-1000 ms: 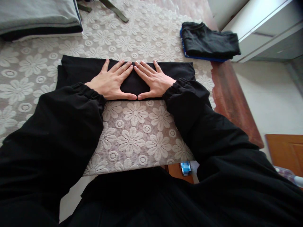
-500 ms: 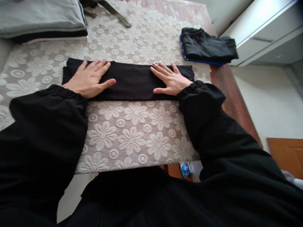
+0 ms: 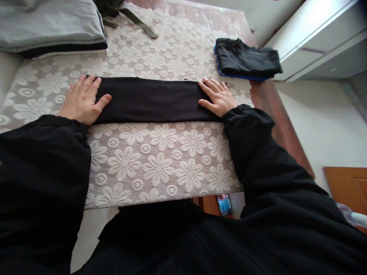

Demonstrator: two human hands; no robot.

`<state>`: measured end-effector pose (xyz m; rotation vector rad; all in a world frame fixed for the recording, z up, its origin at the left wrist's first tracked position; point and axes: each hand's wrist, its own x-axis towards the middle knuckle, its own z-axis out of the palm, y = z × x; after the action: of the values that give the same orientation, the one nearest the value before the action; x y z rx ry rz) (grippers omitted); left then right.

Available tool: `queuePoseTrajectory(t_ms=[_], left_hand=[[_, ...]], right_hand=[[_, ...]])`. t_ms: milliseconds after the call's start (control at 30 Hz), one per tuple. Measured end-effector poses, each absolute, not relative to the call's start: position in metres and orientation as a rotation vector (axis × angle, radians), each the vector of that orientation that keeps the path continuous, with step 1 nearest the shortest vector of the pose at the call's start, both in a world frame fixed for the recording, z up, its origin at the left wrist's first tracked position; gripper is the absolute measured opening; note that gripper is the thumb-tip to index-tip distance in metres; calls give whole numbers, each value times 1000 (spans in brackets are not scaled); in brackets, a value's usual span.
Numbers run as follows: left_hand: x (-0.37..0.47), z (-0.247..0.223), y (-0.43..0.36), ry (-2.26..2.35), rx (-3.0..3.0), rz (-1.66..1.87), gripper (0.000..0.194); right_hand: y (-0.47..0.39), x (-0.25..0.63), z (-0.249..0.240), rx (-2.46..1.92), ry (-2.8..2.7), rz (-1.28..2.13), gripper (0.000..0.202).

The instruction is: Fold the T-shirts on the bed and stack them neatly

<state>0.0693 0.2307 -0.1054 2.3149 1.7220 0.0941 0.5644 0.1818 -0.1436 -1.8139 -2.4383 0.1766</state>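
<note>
A black cloth (image 3: 151, 100), folded into a long flat strip, lies crosswise on the table's white floral lace cover (image 3: 160, 168). My left hand (image 3: 83, 100) rests flat over the strip's left end, its fingers and thumb apart. On the right end lies my right hand (image 3: 218, 96), palm down with the fingers spread. Neither hand grips the cloth. Both ends of the strip are partly hidden under my hands.
Folded dark clothing (image 3: 248, 59) with a blue layer below lies at the back right. At the back left is a stack of folded grey clothing (image 3: 54, 26), beside a dark green strap (image 3: 139, 22). The wooden table edge (image 3: 289, 133) shows on the right.
My hands have moved apart along the black cloth, the left one leftward and the right one rightward, each to an end. More of the cloth's middle shows.
</note>
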Motion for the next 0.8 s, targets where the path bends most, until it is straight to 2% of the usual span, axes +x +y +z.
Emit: queuePoseTrajectory(t_ms=[100, 367, 633, 800], left_hand=[[69, -106, 230, 1731, 2315, 110, 108], [69, -108, 227, 1801, 2276, 94, 115], [69, -109, 227, 1804, 2266, 146, 109], [68, -108, 227, 1773, 2257, 170, 113]], right_hand=[[183, 566, -146, -1823, -2425, 157, 103], [177, 560, -140, -1882, -2361, 112, 88], [178, 563, -139, -1887, -2423, 117, 98], [178, 562, -137, -1895, -2419, 141, 98]])
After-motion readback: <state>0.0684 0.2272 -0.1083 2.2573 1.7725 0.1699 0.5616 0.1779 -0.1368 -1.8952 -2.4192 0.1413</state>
